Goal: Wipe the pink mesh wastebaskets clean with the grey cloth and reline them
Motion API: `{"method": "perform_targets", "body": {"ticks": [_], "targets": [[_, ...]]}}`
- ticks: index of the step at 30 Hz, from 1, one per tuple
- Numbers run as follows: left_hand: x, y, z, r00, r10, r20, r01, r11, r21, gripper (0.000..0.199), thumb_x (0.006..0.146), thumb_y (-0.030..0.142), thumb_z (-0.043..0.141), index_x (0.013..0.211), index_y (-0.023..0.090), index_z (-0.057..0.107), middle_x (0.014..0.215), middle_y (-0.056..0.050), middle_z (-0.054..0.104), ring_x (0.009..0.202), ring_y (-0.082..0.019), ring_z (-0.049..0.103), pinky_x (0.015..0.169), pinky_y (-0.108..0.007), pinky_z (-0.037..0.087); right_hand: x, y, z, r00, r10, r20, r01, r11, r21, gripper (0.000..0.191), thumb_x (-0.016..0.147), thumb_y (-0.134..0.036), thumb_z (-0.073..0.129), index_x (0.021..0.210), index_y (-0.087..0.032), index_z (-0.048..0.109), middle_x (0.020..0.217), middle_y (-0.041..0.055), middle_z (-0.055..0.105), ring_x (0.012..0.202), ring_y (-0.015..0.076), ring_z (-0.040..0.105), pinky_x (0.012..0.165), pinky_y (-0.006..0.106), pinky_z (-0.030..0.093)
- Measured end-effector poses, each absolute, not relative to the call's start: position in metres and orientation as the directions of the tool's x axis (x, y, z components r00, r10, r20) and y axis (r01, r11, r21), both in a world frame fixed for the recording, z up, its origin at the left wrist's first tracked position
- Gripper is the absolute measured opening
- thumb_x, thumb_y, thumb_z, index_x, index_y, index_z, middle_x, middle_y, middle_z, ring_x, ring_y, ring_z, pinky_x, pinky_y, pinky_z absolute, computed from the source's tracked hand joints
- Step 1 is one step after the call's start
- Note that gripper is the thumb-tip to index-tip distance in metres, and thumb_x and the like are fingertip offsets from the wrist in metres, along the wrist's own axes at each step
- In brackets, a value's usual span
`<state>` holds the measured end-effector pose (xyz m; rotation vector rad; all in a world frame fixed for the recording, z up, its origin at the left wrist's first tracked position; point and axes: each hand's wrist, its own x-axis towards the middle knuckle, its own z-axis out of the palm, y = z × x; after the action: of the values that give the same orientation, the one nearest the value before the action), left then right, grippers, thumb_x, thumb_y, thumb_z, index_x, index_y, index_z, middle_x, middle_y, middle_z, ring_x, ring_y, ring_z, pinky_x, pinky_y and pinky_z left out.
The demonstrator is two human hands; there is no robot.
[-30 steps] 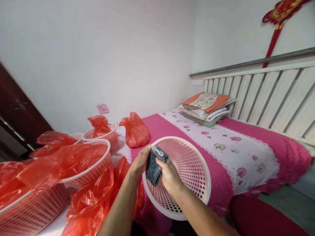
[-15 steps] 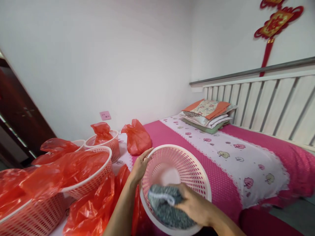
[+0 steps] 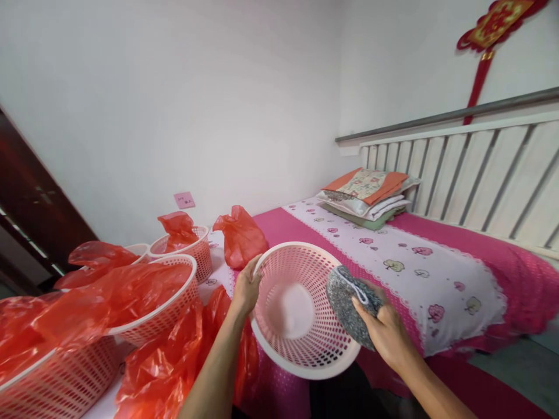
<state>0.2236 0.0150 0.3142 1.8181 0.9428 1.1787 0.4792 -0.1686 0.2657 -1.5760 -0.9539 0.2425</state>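
A round pink basket (image 3: 301, 364) with a pale rim is tilted towards me, and nothing lies inside it. My left hand (image 3: 247, 285) grips its rim at the upper left. In my right hand (image 3: 383, 320) is a grey knitted cloth (image 3: 349, 302) with a light loop along its top. The cloth lies against the basket's right side, over the rim, and hides part of it. My thumb presses on the cloth; the other fingers are mostly behind it.
Several pink baskets (image 3: 192, 262) with red plastic bags stand at the left. A tied red bag (image 3: 241, 237) sits behind my left hand. Loose red plastic (image 3: 163, 355) lies beside my left forearm. Folded bedding (image 3: 367, 195) rests on the bed (image 3: 393, 256) by the white headboard (image 3: 476, 169).
My right hand has moved the cloth from inside the basket, at its lower part, up and right to the rim. The basket's inside and bottom are now uncovered, and its mouth has shifted slightly up.
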Motion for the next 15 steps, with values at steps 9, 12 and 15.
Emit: {"method": "perform_targets", "body": {"ticks": [9,12,15], "targets": [[0.225,0.006,0.323,0.329,0.866,0.376,0.176,-0.448,0.877,0.044,0.084,0.036,0.066,0.124,0.017,0.069,0.123,-0.014,0.077,0.117,-0.03,0.07,0.108,-0.046,0.05,0.504,-0.154,0.259,0.588,0.791,0.168,0.396,-0.1,-0.913,0.042,0.072,-0.063,0.058,0.054,-0.026,0.062,0.064,0.0092,0.075,0.072,0.0344,0.073,0.067,0.038,0.056],[0.219,0.006,0.328,0.37,0.85,0.376,0.214,-0.471,0.856,0.04,0.082,0.042,0.071,0.113,0.018,0.071,0.113,-0.011,0.079,0.106,-0.029,0.072,0.1,-0.044,0.054,0.509,-0.153,0.262,0.563,0.794,0.23,0.445,-0.057,-0.894,0.036,0.071,-0.057,0.06,0.054,-0.026,0.061,0.063,0.0092,0.074,0.073,0.0343,0.073,0.067,0.038,0.056],[0.217,0.006,0.326,0.464,0.829,0.312,0.233,-0.454,0.86,0.037,0.08,0.042,0.073,0.107,0.017,0.073,0.101,-0.009,0.079,0.097,-0.029,0.072,0.094,-0.043,0.055,0.516,-0.149,0.27,0.47,0.81,0.35,0.527,0.06,-0.848,0.022,0.071,-0.042,0.058,0.064,-0.024,0.069,0.07,0.009,0.077,0.082,0.033,0.073,0.075,0.038,0.057]]}}
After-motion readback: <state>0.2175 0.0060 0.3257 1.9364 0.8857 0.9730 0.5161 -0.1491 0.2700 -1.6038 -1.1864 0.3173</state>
